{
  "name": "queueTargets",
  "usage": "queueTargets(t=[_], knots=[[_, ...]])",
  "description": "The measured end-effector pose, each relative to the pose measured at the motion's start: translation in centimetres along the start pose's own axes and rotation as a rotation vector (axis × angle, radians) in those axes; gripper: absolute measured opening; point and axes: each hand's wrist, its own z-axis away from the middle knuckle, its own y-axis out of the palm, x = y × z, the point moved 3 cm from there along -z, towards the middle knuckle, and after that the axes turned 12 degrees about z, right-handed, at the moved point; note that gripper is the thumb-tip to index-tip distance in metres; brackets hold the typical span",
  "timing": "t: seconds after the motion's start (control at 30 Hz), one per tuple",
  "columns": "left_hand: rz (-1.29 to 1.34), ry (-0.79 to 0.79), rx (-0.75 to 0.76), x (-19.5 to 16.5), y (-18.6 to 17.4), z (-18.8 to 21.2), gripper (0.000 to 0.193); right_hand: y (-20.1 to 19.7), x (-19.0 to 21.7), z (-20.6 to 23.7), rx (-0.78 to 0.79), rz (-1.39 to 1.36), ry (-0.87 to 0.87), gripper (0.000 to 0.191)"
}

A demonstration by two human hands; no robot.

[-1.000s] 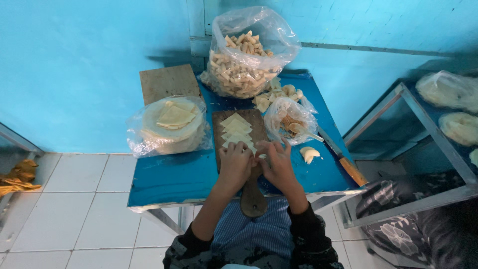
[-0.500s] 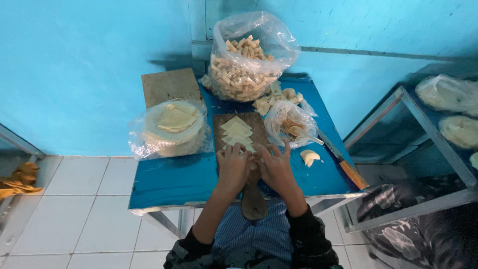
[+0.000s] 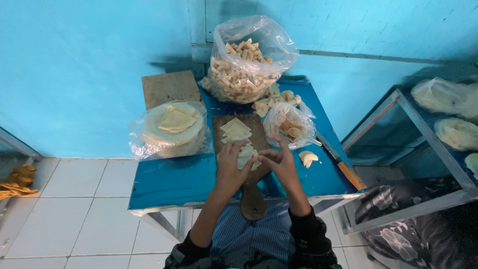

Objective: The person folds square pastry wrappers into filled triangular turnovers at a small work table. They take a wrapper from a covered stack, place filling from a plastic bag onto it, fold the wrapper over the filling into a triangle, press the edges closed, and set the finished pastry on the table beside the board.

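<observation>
Left hand (image 3: 233, 167) and right hand (image 3: 280, 162) both pinching one pale dough wrapper (image 3: 246, 155), held over the wooden cutting board (image 3: 251, 199) on the blue table (image 3: 169, 182). Wrapper's long axis roughly away from the body, toward the wrapper stack (image 3: 235, 131).

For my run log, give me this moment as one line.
left hand: on wrapper | right hand: on wrapper | board: under them | knife: right side
</observation>
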Motion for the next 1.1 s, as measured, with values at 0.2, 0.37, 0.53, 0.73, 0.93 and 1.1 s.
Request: queueTargets(t=[0.2,0.37,0.53,0.73,0.93,1.1], knots=[[0.122,-0.121,0.037,1.0,0.2,0.0,0.057,0.1,1.1,1.0,0.107,-0.066,0.103,0.072],[0.233,-0.128,0.022,2.5,0.6,0.4,0.059,0.5,2.4,1.3,0.153,-0.119,0.063,0.076],[0.33,-0.171,-0.072,3.7,0.1,1.0,0.041,-0.1,3.9,1.4,0.235,0.014,0.117,0.082],[0.35,-0.201,-0.14,3.6,-0.1,1.2,0.034,-4.1,5.5,-2.6,0.521,0.821,0.173,0.083],[0.274,-0.142,-0.135,3.1,-0.1,1.1,0.034,-7.4,10.6,-11.8,0.062,0.915,0.003,0.062],[0.229,-0.161,-0.119,2.9,-0.1,1.0,0.035,-5.0,13.3,-12.4,-0.396,0.797,-0.558,0.081]])
